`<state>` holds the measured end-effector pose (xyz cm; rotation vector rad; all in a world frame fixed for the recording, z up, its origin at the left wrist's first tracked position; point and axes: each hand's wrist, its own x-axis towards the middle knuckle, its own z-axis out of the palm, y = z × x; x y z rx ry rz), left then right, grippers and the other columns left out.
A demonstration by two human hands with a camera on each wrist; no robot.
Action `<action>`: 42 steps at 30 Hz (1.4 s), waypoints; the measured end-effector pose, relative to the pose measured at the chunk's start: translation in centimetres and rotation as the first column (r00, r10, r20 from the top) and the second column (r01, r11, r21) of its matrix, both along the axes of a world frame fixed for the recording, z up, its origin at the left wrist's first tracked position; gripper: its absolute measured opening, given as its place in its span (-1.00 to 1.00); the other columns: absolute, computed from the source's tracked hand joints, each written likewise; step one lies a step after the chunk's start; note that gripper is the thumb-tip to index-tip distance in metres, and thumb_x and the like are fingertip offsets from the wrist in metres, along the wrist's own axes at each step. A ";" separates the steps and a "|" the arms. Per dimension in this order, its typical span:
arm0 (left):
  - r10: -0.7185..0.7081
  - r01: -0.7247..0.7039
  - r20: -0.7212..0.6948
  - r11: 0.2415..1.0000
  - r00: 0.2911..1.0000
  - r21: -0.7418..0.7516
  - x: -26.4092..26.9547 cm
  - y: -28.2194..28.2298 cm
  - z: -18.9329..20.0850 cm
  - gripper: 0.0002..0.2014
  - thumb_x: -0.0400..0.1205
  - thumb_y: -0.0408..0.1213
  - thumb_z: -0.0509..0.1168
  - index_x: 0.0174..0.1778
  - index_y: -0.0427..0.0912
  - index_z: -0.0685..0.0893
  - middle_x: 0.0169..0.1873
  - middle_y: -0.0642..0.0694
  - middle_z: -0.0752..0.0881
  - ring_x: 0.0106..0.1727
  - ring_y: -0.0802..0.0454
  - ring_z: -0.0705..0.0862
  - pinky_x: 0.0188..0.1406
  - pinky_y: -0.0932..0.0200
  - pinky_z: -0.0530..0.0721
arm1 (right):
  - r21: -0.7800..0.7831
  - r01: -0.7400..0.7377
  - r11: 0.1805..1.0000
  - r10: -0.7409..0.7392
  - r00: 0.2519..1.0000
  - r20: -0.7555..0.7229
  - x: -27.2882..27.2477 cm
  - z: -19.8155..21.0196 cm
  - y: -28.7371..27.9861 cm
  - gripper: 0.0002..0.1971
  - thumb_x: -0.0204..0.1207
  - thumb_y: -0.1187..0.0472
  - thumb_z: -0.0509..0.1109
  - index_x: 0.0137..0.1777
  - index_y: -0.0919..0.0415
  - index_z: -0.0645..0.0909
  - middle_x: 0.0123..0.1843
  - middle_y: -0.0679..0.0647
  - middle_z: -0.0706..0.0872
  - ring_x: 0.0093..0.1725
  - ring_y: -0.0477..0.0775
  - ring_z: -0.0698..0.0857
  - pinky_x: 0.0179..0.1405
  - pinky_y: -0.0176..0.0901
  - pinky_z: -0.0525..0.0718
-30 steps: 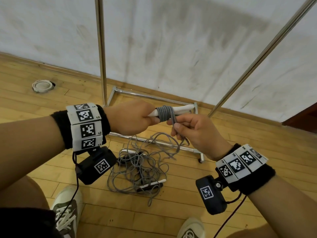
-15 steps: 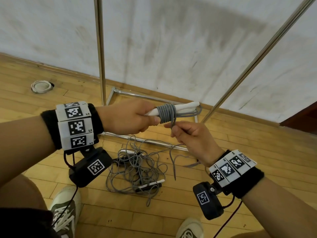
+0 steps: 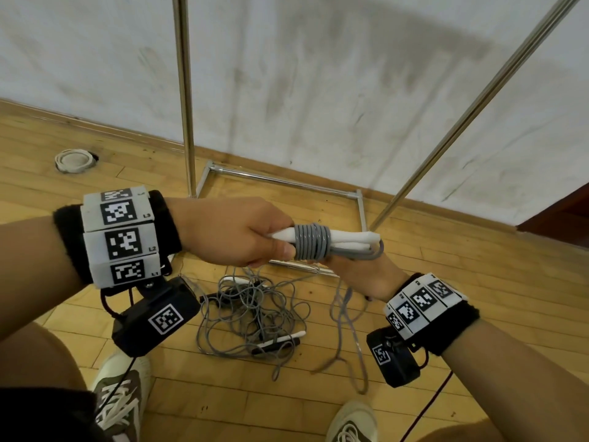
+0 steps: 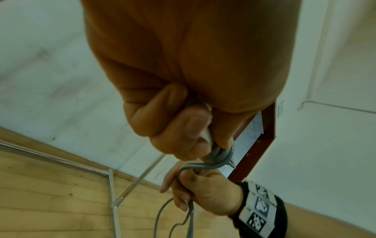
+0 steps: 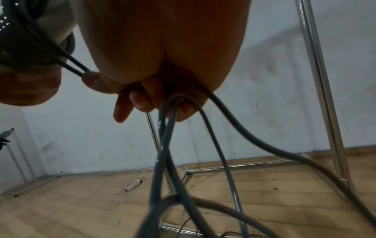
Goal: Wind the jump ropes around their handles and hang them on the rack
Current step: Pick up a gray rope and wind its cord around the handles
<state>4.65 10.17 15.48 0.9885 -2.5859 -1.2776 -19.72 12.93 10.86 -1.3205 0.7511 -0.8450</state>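
Floor (image 3: 478, 314): light wooden boards, meeting a scuffed white wall (image 3: 318, 90) at a wooden skirting. A dark red door frame (image 4: 270, 122) sits at the right of the wall. Rack (image 3: 183, 90): chrome uprights rising from a rectangular chrome base that stands on the floor against the wall. A white ring-shaped fitting (image 3: 74, 160) is set in the floor left of the rack. White handles (image 3: 344, 239), two held side by side above the floor in front of the rack base; long axis about horizontal, running left to right, free ends pointing to the person's right. Grey rope (image 3: 310, 245) is coiled in tight turns around the handles near the left hand (image 3: 229, 231), which grips their left ends, fingers curled round them. Right hand (image 3: 366, 275) sits just below the handles' right end, fingers closed on the loose run of the rope, which drops from it in loops toward the floor. A tangle of further grey ropes (image 3: 251, 317) with white and black handles lies on the floor below the hands. Two sneakers (image 3: 121, 400) at bottom edge.
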 end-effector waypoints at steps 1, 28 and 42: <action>-0.014 0.014 0.022 1.000 1.000 0.005 0.0 0.1 -0.2 -0.71 0.74 -0.17 0.26 -0.31 -0.12 0.56 -0.56 0.09 0.59 -0.58 0.25 0.49 -0.51 0.37 0.47 | -0.053 -0.052 0.997 0.054 0.998 0.032 -0.6 -0.1 -0.1 -0.65 0.71 0.46 0.13 0.47 0.50 0.43 0.42 0.43 0.59 0.45 0.17 0.59 0.57 -0.04 0.35; 0.107 -0.016 0.337 0.965 0.936 -0.262 -0.7 -2.9 -3.9 -0.70 0.77 -0.04 0.13 -0.19 -0.12 0.52 -0.29 -0.08 0.64 -0.35 0.02 0.55 -0.35 0.15 0.50 | -0.272 0.031 0.962 -0.209 0.725 -0.656 -0.3 1.7 -2.0 -0.83 0.69 0.22 0.27 -0.15 0.11 0.56 -0.49 -0.15 0.59 -0.41 0.02 0.63 -0.23 -0.08 0.59; 0.217 -0.133 0.141 0.884 0.966 -0.449 -0.6 -2.7 -2.8 -0.71 0.75 -0.04 0.16 -0.29 0.04 0.36 -0.37 0.01 0.58 -0.38 0.04 0.54 -0.36 0.01 0.51 | -0.252 0.079 0.964 -0.209 0.811 -0.547 0.1 0.8 -1.7 -0.87 0.63 0.31 0.38 0.03 0.17 0.76 -0.29 0.02 0.80 -0.36 -0.08 0.70 -0.34 -0.21 0.70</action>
